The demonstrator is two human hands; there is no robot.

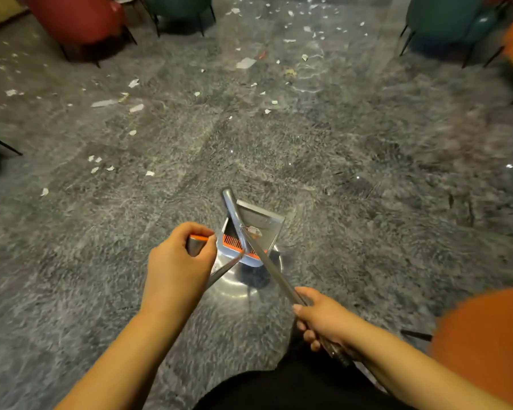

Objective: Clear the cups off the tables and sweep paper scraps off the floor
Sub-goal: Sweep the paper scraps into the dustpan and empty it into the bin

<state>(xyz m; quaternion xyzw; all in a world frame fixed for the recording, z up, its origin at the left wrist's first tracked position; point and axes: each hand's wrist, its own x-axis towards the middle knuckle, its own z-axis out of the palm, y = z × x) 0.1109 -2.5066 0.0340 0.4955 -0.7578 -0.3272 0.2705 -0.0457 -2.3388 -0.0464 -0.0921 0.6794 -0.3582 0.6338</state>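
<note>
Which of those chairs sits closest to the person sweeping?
The orange chair at the bottom right, just beside the right hand. The red chair and the teal chairs all stand far off, beyond the paper scraps.

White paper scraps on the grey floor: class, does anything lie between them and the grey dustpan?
Nothing visible does: bare grey floor separates the white paper scraps from the grey dustpan. Chairs stand only at the edges.

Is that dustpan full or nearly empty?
Nearly empty: the dustpan shows one pale scrap inside; most paper scraps lie on the floor.
</note>
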